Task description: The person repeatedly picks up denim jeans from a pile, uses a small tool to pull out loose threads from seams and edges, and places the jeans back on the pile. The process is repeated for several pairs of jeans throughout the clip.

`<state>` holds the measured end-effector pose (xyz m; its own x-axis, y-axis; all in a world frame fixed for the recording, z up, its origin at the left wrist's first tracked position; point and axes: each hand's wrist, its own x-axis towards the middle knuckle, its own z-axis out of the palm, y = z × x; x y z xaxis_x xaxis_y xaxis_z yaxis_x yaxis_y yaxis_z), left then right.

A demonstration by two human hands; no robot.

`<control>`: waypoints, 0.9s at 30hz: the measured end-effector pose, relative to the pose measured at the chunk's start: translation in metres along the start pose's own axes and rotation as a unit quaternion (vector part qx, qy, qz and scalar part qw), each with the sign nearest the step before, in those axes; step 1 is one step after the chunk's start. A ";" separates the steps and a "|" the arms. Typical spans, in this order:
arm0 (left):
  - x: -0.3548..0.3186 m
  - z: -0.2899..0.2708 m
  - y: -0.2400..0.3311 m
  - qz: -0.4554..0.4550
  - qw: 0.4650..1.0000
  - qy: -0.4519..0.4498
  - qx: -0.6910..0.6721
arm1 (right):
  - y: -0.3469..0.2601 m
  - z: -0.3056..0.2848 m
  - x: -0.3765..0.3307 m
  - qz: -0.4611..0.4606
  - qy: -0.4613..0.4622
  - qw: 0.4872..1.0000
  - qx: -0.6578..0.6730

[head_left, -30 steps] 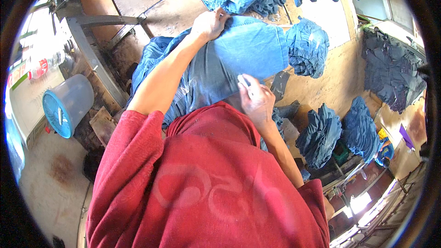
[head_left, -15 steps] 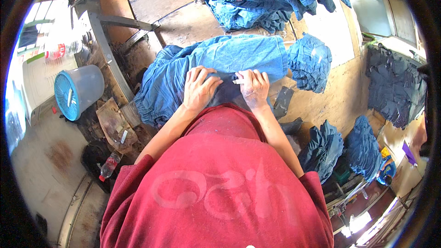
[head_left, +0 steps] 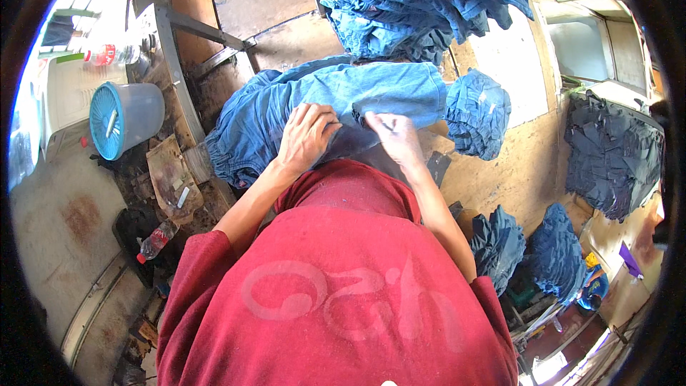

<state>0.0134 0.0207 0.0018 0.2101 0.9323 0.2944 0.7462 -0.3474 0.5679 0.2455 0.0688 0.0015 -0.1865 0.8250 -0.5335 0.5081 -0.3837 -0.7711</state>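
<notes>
A light-blue denim garment lies across the work surface in front of me, its gathered end to the left. My left hand rests on its near edge, fingers curled and closed on the cloth. My right hand is closed and slightly blurred at the garment's near side. Its fingertips touch a small dark patch of cloth on the denim; what the fingers hold is not clear. Dark fabric shows between the hands, close to my red shirt.
A large denim pile is at the far side. Bundled denim sits right of the garment, with more bundles at lower right. Dark cloth pieces lie farther right. At left are a lidded bucket and a plastic bottle.
My right hand has turned, and the small white piece seen in its fingers is out of sight. A dark patch now shows at its fingertips. The left hand stays on the garment.
</notes>
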 end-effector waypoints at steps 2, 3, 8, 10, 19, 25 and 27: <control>0.001 0.001 0.003 -0.013 1.000 -0.008 0.004 | -0.004 0.009 -0.001 0.096 -0.068 0.989 0.088; 0.001 0.001 0.004 -0.002 1.000 0.004 0.003 | -0.004 0.014 -0.002 0.120 -0.051 0.975 0.179; 0.002 0.000 -0.007 -0.005 1.000 -0.003 0.025 | 0.020 0.014 0.000 0.147 0.044 0.909 0.387; 0.006 -0.005 -0.008 -0.016 0.999 -0.023 0.035 | 0.028 0.006 0.002 0.159 0.014 0.894 0.419; 0.018 0.000 0.053 -0.242 0.936 -0.200 -0.161 | 0.005 -0.023 -0.017 0.050 -0.099 0.961 0.253; 0.014 0.024 0.053 -0.423 0.771 -0.174 -0.443 | 0.006 -0.015 -0.030 -0.120 0.014 0.991 0.065; 0.011 0.023 0.051 -0.440 0.759 -0.163 -0.452 | 0.009 -0.011 -0.032 -0.107 0.039 0.993 0.018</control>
<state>0.0687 0.0150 0.0163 0.1374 0.7672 -0.6265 -0.0193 0.6345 0.7727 0.2652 0.0439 0.0152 -0.2205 0.9187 -0.3278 0.4336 -0.2087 -0.8766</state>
